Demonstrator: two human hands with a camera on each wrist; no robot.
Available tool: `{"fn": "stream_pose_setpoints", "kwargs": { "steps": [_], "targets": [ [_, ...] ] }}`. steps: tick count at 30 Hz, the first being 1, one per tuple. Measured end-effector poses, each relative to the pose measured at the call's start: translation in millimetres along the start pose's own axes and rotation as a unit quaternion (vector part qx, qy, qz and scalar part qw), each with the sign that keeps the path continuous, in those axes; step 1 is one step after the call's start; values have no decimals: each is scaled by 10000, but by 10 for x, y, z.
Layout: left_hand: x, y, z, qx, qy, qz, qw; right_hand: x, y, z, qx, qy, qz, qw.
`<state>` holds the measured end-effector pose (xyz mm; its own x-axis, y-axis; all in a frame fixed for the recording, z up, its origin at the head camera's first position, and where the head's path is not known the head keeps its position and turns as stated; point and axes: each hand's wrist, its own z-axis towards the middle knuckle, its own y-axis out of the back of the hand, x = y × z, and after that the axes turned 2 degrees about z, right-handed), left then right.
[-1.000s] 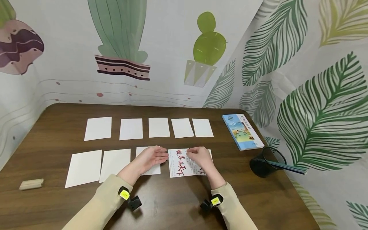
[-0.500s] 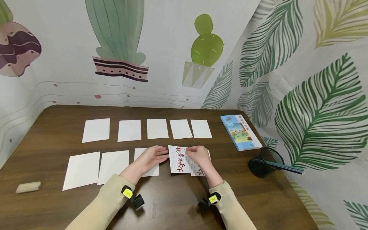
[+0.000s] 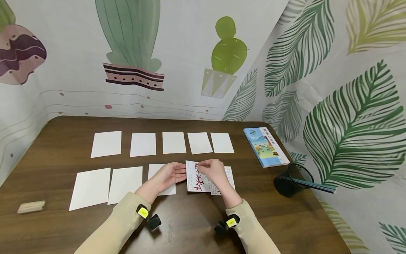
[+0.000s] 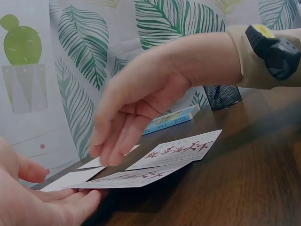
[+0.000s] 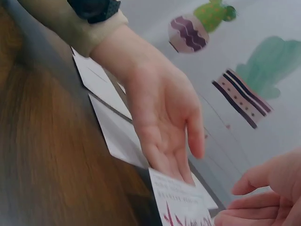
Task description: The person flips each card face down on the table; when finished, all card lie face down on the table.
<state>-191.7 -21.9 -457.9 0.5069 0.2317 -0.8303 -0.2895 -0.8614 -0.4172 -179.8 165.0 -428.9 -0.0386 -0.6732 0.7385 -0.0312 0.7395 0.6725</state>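
Note:
In the head view a white card (image 3: 192, 181) printed with red brush characters sits mid-table, overlapping the left side of a second printed card (image 3: 230, 176). My left hand (image 3: 168, 176) lies palm up at its left edge, fingers stretched out. The left wrist view has that edge of the card (image 4: 136, 177) raised over my left fingertips, with a dark gap underneath. Above the card is my right hand (image 3: 215, 173), its fingers (image 4: 120, 136) hanging loosely bent with the tips close over the surface. It covers part of the red writing.
Blank white cards form a back row (image 3: 174, 142) and a front row (image 3: 90, 188) on the brown table (image 3: 177, 225). To the right are a blue-and-white book (image 3: 266, 147) and a black mesh cup (image 3: 285, 185) with pencils (image 3: 314, 185). A beige block (image 3: 31, 207) lies far left.
The left printed card has come up off the table and shifted over its neighbour's edge. My right hand has slid left across it, while my left fingers have moved slightly right to its edge.

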Motion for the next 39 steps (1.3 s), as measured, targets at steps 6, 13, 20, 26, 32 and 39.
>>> {"fn": "stream_pose_setpoints", "kwargs": {
  "steps": [6, 13, 20, 26, 32, 39],
  "targets": [
    [7, 33, 10, -31, -31, -66, 10000, 116, -117, 20, 164, 198, -215, 9994],
    [-37, 33, -16, 341, -240, -216, 9989, 136, -145, 20, -164, 233, -194, 9994],
    [-196, -81, -94, 688, -735, -192, 9947, 268, -1, 15, -673, 630, -4, 9957],
    [-329, -138, -142, 1071, -961, -20, 9896, 315, 99, 24, -921, 457, 342, 9941],
    [-331, -102, -130, 1264, -912, -128, 9877, 200, 96, 52, -1085, 193, 821, 9905],
    [-225, 52, -92, 757, -571, 296, 9951, -68, 4, 88, -785, -826, 1476, 9825]
  ]
}}
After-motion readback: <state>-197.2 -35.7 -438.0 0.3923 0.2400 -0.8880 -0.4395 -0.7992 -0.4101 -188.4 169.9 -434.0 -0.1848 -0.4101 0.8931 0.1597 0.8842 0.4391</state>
